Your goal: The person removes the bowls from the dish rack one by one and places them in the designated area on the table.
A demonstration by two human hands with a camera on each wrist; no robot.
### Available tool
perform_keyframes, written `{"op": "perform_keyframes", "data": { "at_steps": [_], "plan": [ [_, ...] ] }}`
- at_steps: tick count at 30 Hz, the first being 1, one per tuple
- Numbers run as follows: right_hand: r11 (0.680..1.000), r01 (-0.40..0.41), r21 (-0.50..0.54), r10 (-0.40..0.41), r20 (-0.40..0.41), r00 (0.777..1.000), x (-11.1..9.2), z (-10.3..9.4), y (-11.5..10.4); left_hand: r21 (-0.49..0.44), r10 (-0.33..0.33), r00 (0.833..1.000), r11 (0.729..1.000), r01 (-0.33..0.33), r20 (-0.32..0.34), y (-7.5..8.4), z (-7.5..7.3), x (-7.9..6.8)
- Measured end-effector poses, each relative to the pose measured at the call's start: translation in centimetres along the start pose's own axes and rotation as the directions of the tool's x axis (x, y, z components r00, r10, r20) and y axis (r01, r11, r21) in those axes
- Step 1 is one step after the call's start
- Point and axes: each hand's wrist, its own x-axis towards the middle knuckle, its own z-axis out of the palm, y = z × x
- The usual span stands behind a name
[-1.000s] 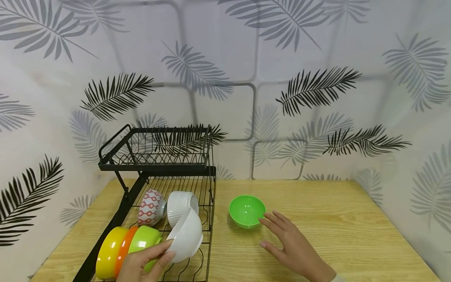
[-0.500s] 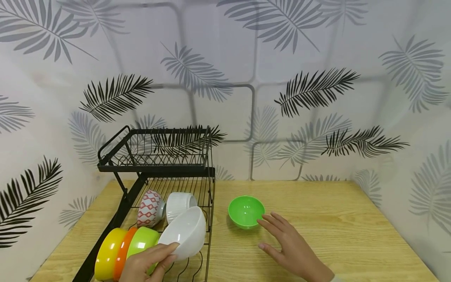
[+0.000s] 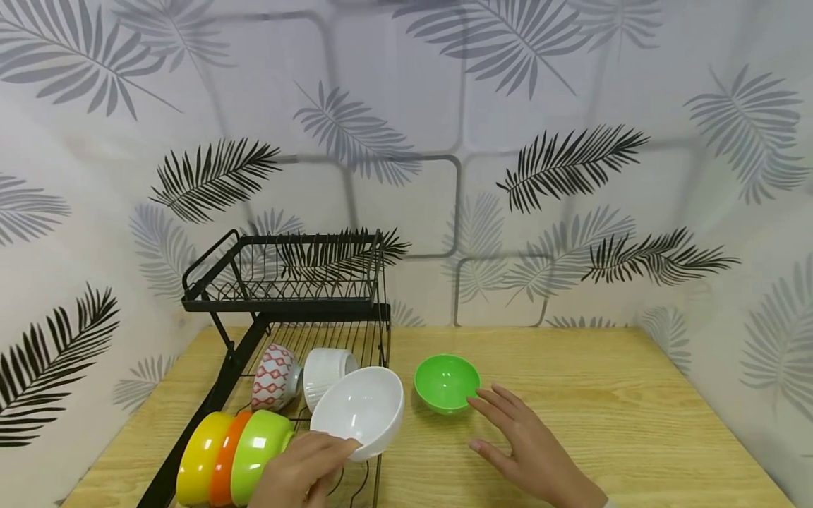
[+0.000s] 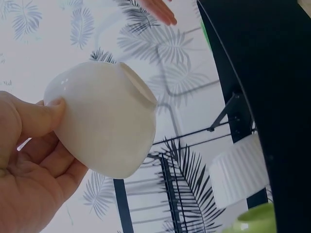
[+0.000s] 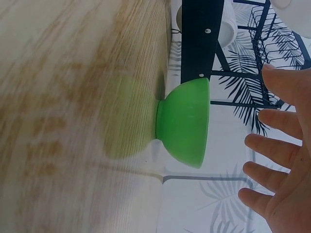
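A plain white bowl (image 3: 358, 409) is pinched at its near rim by my left hand (image 3: 305, 469), thumb on one side and fingers on the other. It tilts above the right edge of the lower rack, its inside facing up and toward me. The left wrist view shows the outside and foot ring of the white bowl (image 4: 104, 121). On the table, a green bowl (image 3: 447, 384) stands upright. Beside it on the right, my right hand (image 3: 524, 448) hovers with fingers spread and holds nothing; the right wrist view shows a gap between the hand (image 5: 286, 155) and the green bowl (image 5: 184, 124).
A black two-tier dish rack (image 3: 279, 307) stands at the left. On its lower tier lean a yellow bowl (image 3: 200, 458), an orange one (image 3: 226, 466), a lime bowl (image 3: 260, 451), a red-patterned bowl (image 3: 274, 377) and a ribbed white bowl (image 3: 324, 374). A patterned wall (image 3: 508, 162) rises behind the wooden table (image 3: 603, 395).
My left hand has moved the white bowl rightward, from over the rack toward the green bowl, and turned its opening upward toward me. My right hand and the green bowl stay put.
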Motion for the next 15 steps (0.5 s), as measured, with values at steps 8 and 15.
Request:
{"op": "perform_keyframes", "data": {
  "at_steps": [8,15],
  "plan": [
    [1.000,-0.001,-0.010,0.001,-0.007,1.000,-0.2,0.1,0.3,0.039,0.213,0.977,0.976,-0.212,-0.018,-0.1,0.9,1.0],
    [1.000,0.018,-0.024,-0.018,-0.022,1.000,-0.4,0.1,0.4,0.050,0.221,0.974,0.973,-0.224,0.056,0.2,1.2,1.5]
  ]
}}
